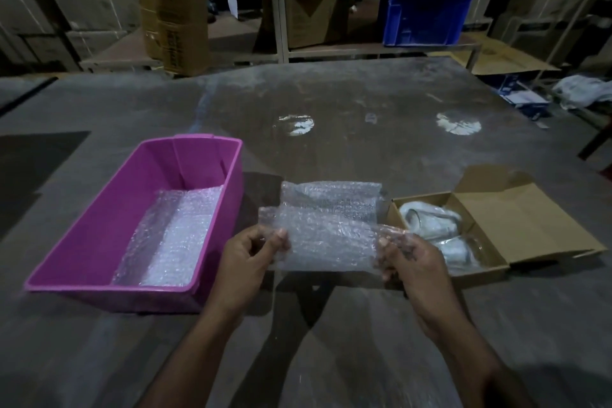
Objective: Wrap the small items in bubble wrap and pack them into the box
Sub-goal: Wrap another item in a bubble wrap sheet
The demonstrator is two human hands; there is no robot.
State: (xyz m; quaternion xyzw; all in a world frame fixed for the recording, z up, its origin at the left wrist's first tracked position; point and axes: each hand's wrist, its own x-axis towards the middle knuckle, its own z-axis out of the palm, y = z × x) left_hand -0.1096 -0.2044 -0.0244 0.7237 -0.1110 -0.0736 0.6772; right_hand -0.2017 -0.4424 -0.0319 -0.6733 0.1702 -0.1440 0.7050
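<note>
I see a bright magenta-pink tub [99,225]; the bubble wrap [328,228] my hands hold is clear with a fine dotted bubble texture, whitish where light catches it; another sheet [175,238] like it lines the tub; the open cardboard box [516,222] is plain tan-brown, its contents [430,219] pale silvery-white; the table [364,129] is dull mottled grey; a crate [427,20] behind is deep blue.

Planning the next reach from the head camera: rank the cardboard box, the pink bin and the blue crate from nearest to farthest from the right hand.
From the right hand, which grips the bubble wrap sheet:
1. Cardboard box, open, just right of the hand.
2. Pink bin, across to the left, past the left hand.
3. Blue crate, far back on the shelf beyond the table.
</note>
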